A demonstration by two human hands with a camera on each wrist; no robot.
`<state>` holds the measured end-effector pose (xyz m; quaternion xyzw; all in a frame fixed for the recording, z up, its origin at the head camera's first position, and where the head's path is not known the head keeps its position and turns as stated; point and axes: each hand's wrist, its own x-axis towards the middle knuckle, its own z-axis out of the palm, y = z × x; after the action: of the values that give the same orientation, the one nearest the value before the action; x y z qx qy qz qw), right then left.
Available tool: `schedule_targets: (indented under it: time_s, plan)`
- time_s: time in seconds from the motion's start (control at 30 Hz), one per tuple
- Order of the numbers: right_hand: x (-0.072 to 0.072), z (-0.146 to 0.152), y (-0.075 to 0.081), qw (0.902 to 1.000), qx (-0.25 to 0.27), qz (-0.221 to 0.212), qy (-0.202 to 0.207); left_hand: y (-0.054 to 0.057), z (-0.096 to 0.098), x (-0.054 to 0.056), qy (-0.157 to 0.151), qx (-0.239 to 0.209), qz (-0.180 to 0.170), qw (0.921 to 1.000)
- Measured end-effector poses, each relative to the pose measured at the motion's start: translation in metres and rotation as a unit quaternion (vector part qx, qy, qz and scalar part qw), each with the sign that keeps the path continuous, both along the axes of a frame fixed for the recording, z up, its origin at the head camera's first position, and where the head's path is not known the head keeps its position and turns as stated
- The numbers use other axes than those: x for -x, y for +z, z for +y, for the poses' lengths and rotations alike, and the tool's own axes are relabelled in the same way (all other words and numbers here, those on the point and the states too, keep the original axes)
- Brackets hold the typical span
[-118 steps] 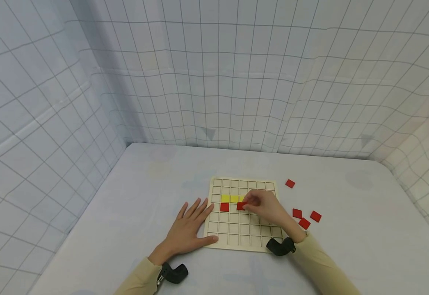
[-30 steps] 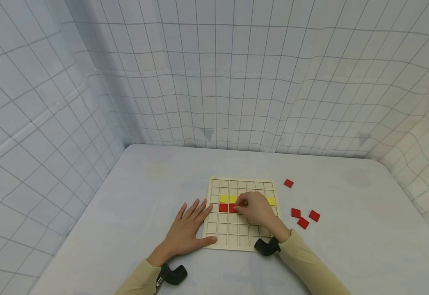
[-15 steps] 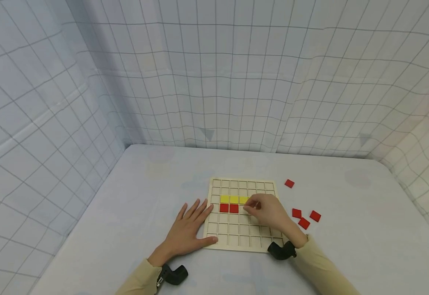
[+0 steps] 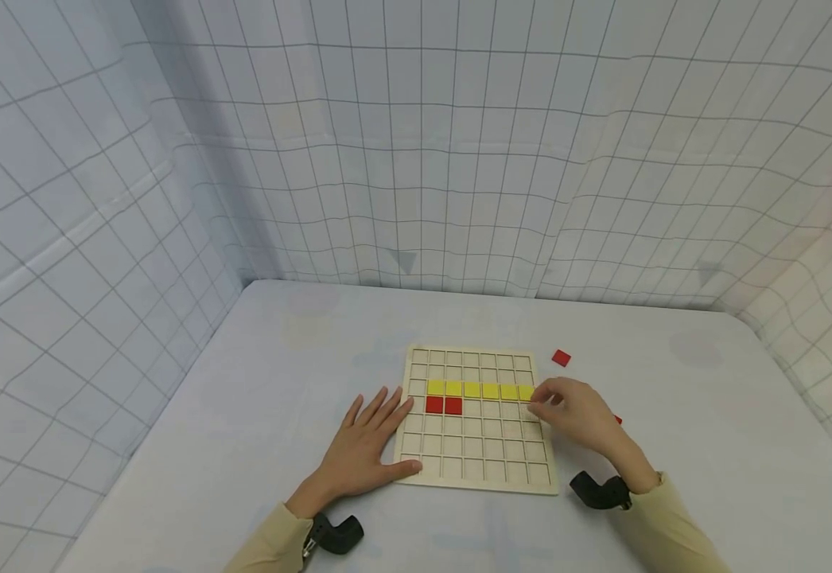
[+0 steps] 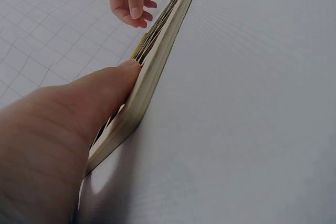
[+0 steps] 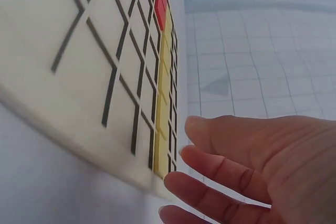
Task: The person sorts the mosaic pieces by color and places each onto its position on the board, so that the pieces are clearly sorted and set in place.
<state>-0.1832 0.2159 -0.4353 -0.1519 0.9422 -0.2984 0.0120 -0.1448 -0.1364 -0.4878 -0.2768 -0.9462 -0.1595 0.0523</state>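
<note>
A cream grid board (image 4: pixel 473 471) lies on the table, with a row of yellow square tiles (image 4: pixel 491 391) in its cells. Two red square tiles (image 4: pixel 444 405) sit side by side in the row nearer the person, at the left. My left hand (image 4: pixel 359 450) rests flat with spread fingers at the board's left side; its thumb (image 5: pixel 102 90) touches the rim in the left wrist view. Over the board's right edge hovers my right hand (image 4: pixel 579 414), holding nothing. In the right wrist view its fingers (image 6: pixel 202 192) are loosely bent and apart.
One loose red tile (image 4: pixel 561 358) lies beyond the board's far right corner. Another red tile (image 4: pixel 618 420) peeks out from behind the right wrist; the other loose tiles there are hidden. White grid-patterned curtains (image 4: pixel 416 159) stand around the table (image 4: pixel 330 334).
The right hand set the second red tile beside the first and let it go. Then it moved right to the board's edge, over the loose tiles. My left hand stayed still.
</note>
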Motion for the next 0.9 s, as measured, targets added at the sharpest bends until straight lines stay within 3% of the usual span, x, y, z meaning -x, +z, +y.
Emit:
schedule_targets:
  time_s: [0.5, 0.9]
  plan:
    - [-0.006, 0.043, -0.004, 0.9977, -0.06, -0.009, -0.03, -0.001, 0.001, 0.0, -0.001, -0.012, 0.0, 0.9999]
    - [-0.008, 0.056, -0.005, 0.9983, -0.046, -0.023, -0.027, 0.0, 0.0, 0.0, 0.001, -0.006, -0.002, 1.0]
